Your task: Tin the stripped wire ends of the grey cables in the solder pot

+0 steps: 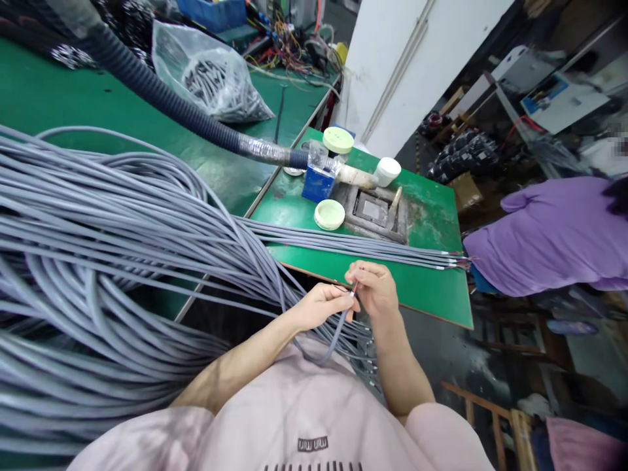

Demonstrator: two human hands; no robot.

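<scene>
A grey cable [336, 338] curves up from my lap, its stripped end showing thin coloured wires. My left hand [324, 305] pinches that cable just below the stripped end. Close beside it, my right hand [377, 286] has thumb and fingers closed on the thin wires [355, 288], one of them reddish. Beyond my hands, a row of grey cables [343, 243] lies across the green table with bare ends pointing right. A large bundle of grey cables [122, 216] fills the left side. More cable ends [363, 347] hang below the table edge.
On the green table [432, 288] a solder pot [373, 208] sits in a recess, under a ribbed hose [186, 111]. Around it stand a blue box [318, 183], a pale green lid [329, 214] and a white cup [387, 171]. A person in purple [549, 229] is at right.
</scene>
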